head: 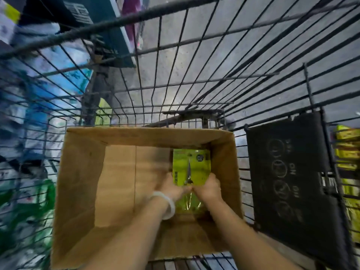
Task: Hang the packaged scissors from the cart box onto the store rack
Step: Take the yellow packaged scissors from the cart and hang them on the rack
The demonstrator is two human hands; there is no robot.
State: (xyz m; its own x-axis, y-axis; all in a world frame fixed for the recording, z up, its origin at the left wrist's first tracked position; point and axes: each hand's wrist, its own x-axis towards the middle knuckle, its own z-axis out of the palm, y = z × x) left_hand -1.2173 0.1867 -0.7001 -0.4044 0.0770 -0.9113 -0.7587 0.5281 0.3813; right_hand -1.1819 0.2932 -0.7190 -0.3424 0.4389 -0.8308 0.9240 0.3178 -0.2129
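Note:
An open cardboard box [81,172] sits in a wire cart. At its right side lies a lime-green scissors package [191,164] with small metal scissors showing on its front. Both my hands reach down into the box and grip that package. My left hand [171,187], with a white bangle on the wrist, holds its lower left edge. My right hand [209,189] holds its lower right edge. More green packaging [188,204] shows below, between my wrists. The store rack is not clearly in view.
The black wire cart [175,61] surrounds the box on all sides. A black fold-down panel [292,178] with white symbols stands at the right. Yellow-green packages [347,149] lie beyond it. Blurred coloured goods [29,114] fill the left. Grey floor [185,45] shows through the wires.

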